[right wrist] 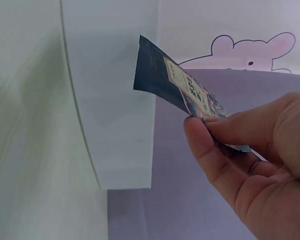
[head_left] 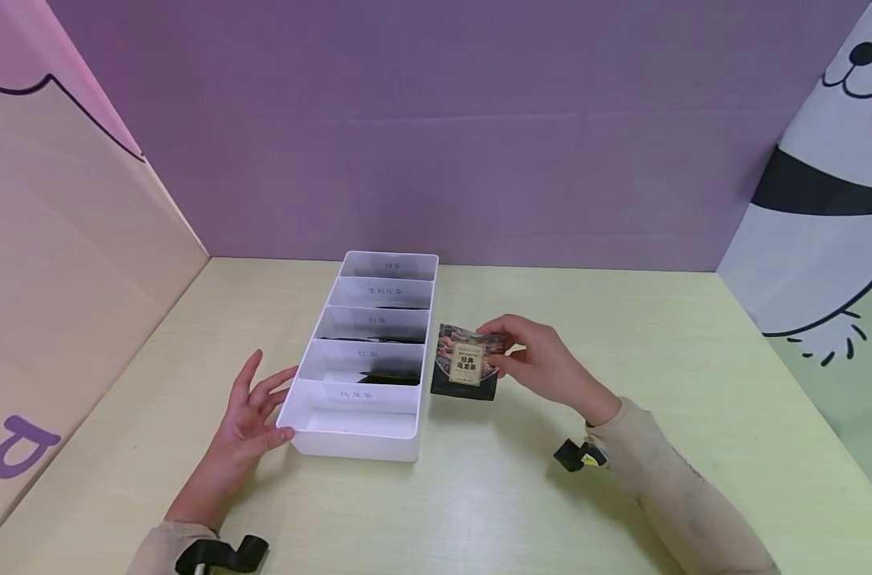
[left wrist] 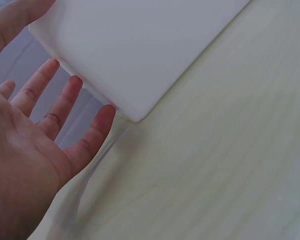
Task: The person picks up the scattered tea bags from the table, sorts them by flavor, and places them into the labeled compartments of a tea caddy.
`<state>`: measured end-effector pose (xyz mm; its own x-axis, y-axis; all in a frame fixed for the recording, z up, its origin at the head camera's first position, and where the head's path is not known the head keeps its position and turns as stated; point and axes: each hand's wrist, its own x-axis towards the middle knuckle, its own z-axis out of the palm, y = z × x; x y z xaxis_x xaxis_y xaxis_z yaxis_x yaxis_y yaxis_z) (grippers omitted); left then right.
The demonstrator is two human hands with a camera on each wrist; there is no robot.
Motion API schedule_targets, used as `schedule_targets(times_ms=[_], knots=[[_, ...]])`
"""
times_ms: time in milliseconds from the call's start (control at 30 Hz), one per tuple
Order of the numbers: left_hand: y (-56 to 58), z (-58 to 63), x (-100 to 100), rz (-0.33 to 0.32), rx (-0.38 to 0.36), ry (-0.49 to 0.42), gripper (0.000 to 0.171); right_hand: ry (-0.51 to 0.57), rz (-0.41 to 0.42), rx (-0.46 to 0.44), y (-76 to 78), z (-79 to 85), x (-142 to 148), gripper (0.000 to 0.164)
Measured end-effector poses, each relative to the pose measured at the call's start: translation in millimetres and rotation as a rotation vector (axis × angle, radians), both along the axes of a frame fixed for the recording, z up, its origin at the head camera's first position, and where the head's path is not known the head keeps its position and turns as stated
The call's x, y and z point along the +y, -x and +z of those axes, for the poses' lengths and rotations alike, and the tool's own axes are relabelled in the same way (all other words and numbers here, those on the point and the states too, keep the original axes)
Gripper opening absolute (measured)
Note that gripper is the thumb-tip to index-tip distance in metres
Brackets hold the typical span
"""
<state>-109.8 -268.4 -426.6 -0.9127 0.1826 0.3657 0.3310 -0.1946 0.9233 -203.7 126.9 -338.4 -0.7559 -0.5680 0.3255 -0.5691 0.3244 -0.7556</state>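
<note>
My right hand (head_left: 540, 359) pinches a dark tea sachet (head_left: 466, 363) between thumb and fingers. The sachet has a cream label with Chinese characters and is held just right of a white divided box (head_left: 357, 447), near its front half. In the right wrist view the sachet (right wrist: 160, 75) is tilted, one end pointing away from the fingers. At the box's front left corner, my left hand (head_left: 245, 427) touches the side with spread, nearly straight fingers. Dark sachets (head_left: 393, 377) lie in some of the middle compartments; their lower parts are hidden by the dividers.
Handwritten Chinese labels mark the box's compartments, which run front to back. The box stands on a pale wooden table (head_left: 522, 511). A purple backdrop (head_left: 465, 160) rises behind it, with printed panels at left and right.
</note>
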Motion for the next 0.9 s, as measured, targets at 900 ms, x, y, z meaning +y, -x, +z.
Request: schedule_targets(times_ms=[900], knots=[[1.1,-1.8,0,-0.051,0.064,-0.051,0.104,0.496,0.338,0.409,-40.2,-24.7,-84,0.034]])
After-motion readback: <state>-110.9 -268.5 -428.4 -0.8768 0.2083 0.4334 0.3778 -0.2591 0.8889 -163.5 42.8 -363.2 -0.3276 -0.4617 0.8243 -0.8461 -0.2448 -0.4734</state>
